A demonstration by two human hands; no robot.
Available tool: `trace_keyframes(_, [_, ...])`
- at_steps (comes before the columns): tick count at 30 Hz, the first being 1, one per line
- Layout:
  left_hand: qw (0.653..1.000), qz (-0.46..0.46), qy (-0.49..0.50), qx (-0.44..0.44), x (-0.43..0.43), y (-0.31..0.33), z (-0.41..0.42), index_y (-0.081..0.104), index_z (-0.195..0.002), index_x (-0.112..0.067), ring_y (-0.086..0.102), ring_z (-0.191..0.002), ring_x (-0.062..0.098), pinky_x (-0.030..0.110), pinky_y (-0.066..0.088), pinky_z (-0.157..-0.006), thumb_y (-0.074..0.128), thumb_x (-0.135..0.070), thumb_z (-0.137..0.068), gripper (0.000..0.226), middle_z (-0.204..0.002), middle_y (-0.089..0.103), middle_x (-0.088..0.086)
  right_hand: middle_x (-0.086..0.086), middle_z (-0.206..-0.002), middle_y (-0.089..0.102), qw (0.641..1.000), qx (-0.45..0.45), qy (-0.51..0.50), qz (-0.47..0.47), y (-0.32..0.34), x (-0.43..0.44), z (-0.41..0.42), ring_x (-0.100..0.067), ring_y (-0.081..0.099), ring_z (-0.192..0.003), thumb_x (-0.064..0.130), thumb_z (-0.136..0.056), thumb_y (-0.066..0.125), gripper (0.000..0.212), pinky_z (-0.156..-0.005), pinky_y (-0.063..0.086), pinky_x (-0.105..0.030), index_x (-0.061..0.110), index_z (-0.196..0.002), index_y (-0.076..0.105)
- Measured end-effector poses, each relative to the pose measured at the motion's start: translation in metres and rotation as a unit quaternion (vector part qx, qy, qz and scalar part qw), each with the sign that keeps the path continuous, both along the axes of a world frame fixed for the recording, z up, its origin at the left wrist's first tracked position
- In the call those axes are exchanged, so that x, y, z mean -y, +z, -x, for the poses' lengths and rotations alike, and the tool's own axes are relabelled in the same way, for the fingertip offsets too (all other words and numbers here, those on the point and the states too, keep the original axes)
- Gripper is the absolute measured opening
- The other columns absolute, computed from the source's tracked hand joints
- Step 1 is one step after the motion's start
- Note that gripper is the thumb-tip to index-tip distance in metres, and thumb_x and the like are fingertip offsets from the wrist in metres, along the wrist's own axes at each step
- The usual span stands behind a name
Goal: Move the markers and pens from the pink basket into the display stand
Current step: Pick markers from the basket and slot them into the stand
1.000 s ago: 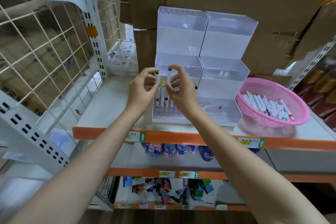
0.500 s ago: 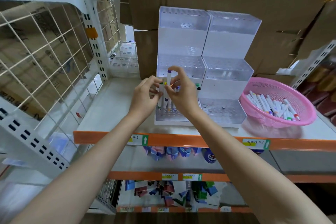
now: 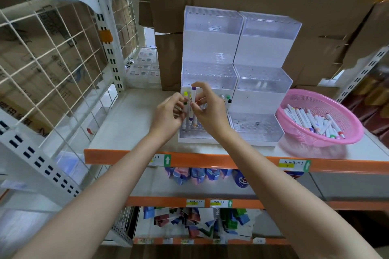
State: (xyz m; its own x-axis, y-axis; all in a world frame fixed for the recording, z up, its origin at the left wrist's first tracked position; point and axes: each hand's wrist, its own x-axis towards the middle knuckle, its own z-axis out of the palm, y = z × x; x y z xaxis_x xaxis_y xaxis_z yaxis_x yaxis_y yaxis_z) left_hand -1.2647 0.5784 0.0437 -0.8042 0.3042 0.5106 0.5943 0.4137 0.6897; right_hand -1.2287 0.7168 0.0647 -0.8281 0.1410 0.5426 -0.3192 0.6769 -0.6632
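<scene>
right now you are working at the lowest tier of the left half of the display stand [image 3: 210, 48], which is sitting on the shelf [image 3: 134, 124] with the pink basket [image 3: 345, 132] just beside it on the right. your right hand [image 3: 207, 109] is pinching a purple-capped marker [image 3: 192, 103] upright, thumb and fingers closing around its barrel, its lower end down among the holes of that tier. your left hand [image 3: 168, 115] is curling in just beside it, fingertips touching a yellow-capped marker [image 3: 185, 99] that is standing in the same tier; whether it is truly gripping or only steadying, you cannot tell from here.

as for progress, you are judging this as early going. only a handful of markers are standing in the stand's bottom left tier, a few more caps showing behind your right hand. the right half's front tier and the upper tiers are looking bare of pens. a good heap of markers [image 3: 315, 122] is lying loose in the basket, so most of the moving is waiting for you.
</scene>
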Motion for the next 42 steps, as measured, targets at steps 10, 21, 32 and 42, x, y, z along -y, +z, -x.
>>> trace_keyframes(10, [0.999,0.028,-0.01,-0.026,0.003,0.006,-0.004,0.058,-0.092,-0.01,0.058,-0.078,0.015,0.006,0.044,-0.066,0.062,-0.002,-0.087,0.011,-0.085,0.057,-0.001,-0.006,-0.082,0.06,1.0,0.019,0.009,-0.005,0.004,0.0,-0.001,-0.019,0.062,-0.073,0.0,-0.085,0.066,0.04,-0.07,0.056,-0.037,0.016,-0.119,0.053])
trace_keyframes(21, [0.974,0.166,0.01,-0.152,0.01,0.005,0.001,0.06,-0.118,-0.002,0.053,-0.117,0.029,0.041,0.049,-0.091,0.067,-0.004,-0.081,0.038,-0.125,0.057,0.012,-0.004,-0.078,0.06,1.0,0.015,0.0,-0.018,0.0,0.002,-0.003,-0.018,0.062,-0.068,-0.002,-0.085,0.065,0.038,-0.068,0.055,-0.036,0.014,-0.118,0.053])
trace_keyframes(32, [0.946,0.253,-0.025,-0.201,0.026,0.002,0.005,0.052,-0.135,-0.009,0.053,-0.124,0.025,0.04,0.042,-0.099,0.067,-0.007,-0.081,0.056,-0.139,0.053,0.006,-0.001,-0.072,0.06,0.996,0.037,0.005,-0.081,-0.018,-0.001,-0.003,-0.021,0.061,-0.066,0.004,-0.086,0.065,0.032,-0.068,0.055,-0.044,0.016,-0.112,0.051])
trace_keyframes(42, [0.95,0.236,-0.029,-0.203,0.033,0.001,0.002,0.053,-0.134,-0.013,0.052,-0.123,0.021,0.038,0.041,-0.1,0.064,-0.009,-0.084,0.052,-0.137,0.054,0.002,-0.001,-0.067,0.06,0.998,0.011,-0.009,-0.062,-0.012,0.0,0.002,-0.023,0.06,-0.061,0.01,-0.091,0.063,0.01,-0.063,0.054,-0.042,0.005,-0.095,0.055])
